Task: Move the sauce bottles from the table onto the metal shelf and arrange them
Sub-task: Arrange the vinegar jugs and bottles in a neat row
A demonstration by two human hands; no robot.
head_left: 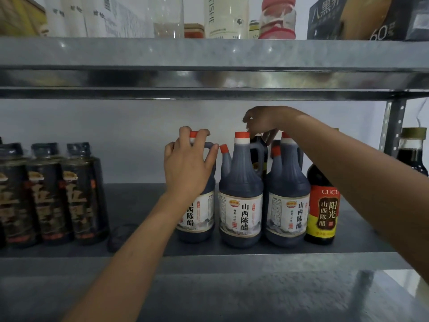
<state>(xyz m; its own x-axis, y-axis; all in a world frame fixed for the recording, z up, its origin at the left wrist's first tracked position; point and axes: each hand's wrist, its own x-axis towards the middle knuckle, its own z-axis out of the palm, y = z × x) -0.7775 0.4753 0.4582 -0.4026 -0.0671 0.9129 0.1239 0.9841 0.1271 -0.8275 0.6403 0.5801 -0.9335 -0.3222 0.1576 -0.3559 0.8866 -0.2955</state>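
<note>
Gripping the leftmost vinegar jug [202, 205], left hand [185, 168] covers its handle

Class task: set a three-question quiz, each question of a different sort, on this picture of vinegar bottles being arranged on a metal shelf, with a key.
1. True or false: the left hand grips the top of the leftmost jug.
2. How many white-labelled, orange-capped jugs stand in the front row?
3. The red-and-yellow bottle stands: A) left of the jugs, B) right of the jugs, C) on the upper shelf.

Key: 1 true; 2 three; 3 B.
</note>
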